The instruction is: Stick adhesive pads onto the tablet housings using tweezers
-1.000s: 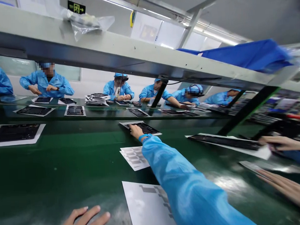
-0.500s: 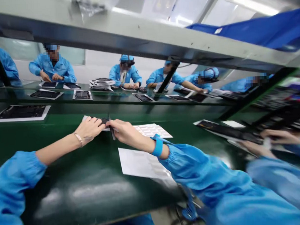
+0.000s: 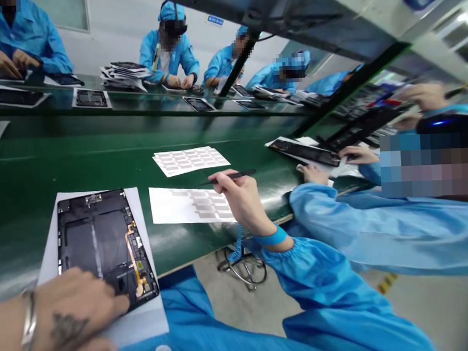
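Observation:
An opened tablet housing (image 3: 79,229), black inside with an orange flex cable, lies on a white sheet (image 3: 147,324) at the table's front left. My left hand (image 3: 77,311) rests over its near left corner, thumb and forefinger apart; the other fingertips are hidden. My right hand (image 3: 243,201) holds a pair of black tweezers (image 3: 245,173), tips pointing left, above a white sheet of grey adhesive strips (image 3: 173,208). A second stack of strip sheets (image 3: 190,161) lies just behind it.
A co-worker's hands (image 3: 315,174) are close on my right, by a dark device panel (image 3: 306,151). Across the raised shelf (image 3: 138,110), several people in blue work beside devices and a stack of papers (image 3: 124,74). A slanted black post (image 3: 240,64) supports the overhead shelf.
The tablet housing now lies in front of me, with my left hand drawn back and down onto it. My right hand has moved right with the tweezers. The view has turned and tilted down.

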Demonstrator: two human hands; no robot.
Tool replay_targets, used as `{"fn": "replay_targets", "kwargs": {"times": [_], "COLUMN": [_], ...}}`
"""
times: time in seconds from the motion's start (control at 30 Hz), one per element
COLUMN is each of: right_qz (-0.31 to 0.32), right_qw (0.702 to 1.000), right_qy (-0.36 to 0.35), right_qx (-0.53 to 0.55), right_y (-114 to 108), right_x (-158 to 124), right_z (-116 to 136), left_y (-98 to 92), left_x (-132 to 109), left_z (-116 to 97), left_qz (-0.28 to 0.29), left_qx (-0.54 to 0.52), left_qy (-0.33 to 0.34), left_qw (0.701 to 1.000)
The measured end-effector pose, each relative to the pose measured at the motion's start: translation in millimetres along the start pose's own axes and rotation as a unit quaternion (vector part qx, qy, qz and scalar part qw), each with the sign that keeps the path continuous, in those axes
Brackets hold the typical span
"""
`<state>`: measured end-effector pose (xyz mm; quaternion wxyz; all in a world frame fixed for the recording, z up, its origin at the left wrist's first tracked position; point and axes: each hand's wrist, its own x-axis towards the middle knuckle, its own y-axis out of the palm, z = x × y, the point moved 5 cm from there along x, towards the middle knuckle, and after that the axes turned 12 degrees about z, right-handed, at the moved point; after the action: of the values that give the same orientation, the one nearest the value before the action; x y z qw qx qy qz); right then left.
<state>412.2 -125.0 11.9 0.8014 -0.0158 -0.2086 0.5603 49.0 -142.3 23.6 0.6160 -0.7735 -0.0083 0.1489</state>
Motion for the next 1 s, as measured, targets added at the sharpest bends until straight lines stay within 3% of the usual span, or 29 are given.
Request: {"fn": "replay_targets", "kwargs": {"times": [0.07, 0.17, 0.27, 0.33, 0.5, 0.73, 1.0], "right_qz": [0.014, 0.074, 0.133, 0.153, 0.166, 0.166, 0.187], "right_qw": [1.000, 0.996, 0.983, 0.974, 0.962, 0.954, 0.941], "right_qy": [0.015, 0.057, 0.122, 0.155, 0.196, 0.243, 0.279], "right_qx": [-0.009, -0.001, 0.040, 0.067, 0.089, 0.060, 0.047], "right_y": [3.3, 11.7, 18.8, 21.4, 23.0, 22.0, 21.4], "right_x": [6.3, 18.5, 25.6, 26.9, 27.1, 30.4, 34.6], "right_z": [-10.5, -20.9, -32.2, -38.7, -43.2, -36.7, -35.1], "left_y": [-15.9, -41.4, -43.3, -35.9, -21.8, -14.0, -17.7], "left_x": [43.6, 122.4, 182.5, 202.9, 211.1, 213.1, 210.7], "left_z": [18.4, 54.8, 82.1, 92.4, 101.0, 103.5, 100.0], "left_qz": [0.049, 0.029, 0.015, 0.014, 0.015, 0.004, -0.004], "left_qx": [-0.005, 0.089, 0.103, 0.085, 0.046, 0.030, 0.010], "left_qy": [0.051, 0.061, 0.109, 0.152, 0.202, 0.184, 0.188], "left_qw": [0.997, 0.994, 0.989, 0.985, 0.978, 0.982, 0.982]}}
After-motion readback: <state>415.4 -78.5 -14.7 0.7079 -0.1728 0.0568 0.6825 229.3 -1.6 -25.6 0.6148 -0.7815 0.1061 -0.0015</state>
